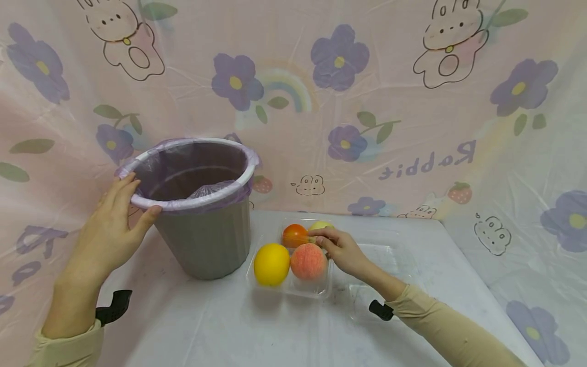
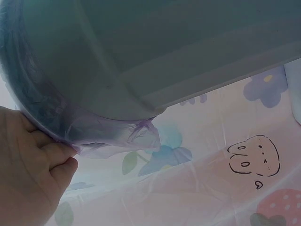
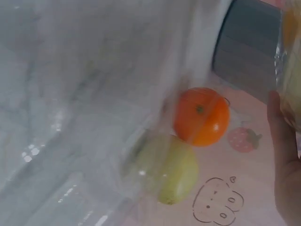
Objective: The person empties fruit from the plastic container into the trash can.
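Grey ribbed bin [image 1: 208, 242]; crinkled packet [image 3: 290, 61]

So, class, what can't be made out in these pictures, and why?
- Bin: inside bottom, head view, hidden by its near rim and liner.
- Pale-green fruit: lower part, head view, behind the right hand.
- Wrapped item: part, right wrist view, cut by the right edge.

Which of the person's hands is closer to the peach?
The right hand: it is just beside the peach, on its right. The left hand is farther off, well to the peach's left, at the left edge of the bin.
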{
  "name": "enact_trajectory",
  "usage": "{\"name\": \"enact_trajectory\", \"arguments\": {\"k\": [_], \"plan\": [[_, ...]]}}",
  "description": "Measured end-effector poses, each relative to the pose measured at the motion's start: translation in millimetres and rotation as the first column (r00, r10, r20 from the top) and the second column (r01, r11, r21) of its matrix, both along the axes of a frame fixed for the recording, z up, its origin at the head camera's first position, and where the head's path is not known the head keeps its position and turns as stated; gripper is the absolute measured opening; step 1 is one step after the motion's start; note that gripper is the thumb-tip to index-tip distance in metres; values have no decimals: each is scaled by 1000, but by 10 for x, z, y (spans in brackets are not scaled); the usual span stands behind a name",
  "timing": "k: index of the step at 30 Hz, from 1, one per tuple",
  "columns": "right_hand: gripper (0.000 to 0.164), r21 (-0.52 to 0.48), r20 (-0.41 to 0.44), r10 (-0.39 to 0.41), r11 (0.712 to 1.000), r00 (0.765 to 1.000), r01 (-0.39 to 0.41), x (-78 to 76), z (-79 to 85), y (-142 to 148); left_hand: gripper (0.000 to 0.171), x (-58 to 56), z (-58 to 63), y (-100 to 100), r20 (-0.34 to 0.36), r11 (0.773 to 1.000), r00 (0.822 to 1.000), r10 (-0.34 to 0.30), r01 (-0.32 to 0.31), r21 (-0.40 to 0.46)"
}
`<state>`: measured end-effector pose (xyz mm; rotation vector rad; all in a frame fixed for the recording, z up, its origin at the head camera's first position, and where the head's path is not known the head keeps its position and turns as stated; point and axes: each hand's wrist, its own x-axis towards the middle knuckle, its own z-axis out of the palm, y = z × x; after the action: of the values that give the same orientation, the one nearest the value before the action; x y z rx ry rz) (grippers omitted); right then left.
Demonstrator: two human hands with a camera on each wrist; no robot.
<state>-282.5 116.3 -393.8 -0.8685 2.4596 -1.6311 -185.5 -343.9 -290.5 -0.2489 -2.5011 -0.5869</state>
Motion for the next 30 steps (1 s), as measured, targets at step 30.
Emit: {"name": "enact_trajectory", "arguments": {"k": [30], "plan": [[32, -196, 42, -183, 962, 982, 187, -140, 852, 50, 74, -14, -10, 0, -9, 1000, 1000, -3, 3, 12]]}}
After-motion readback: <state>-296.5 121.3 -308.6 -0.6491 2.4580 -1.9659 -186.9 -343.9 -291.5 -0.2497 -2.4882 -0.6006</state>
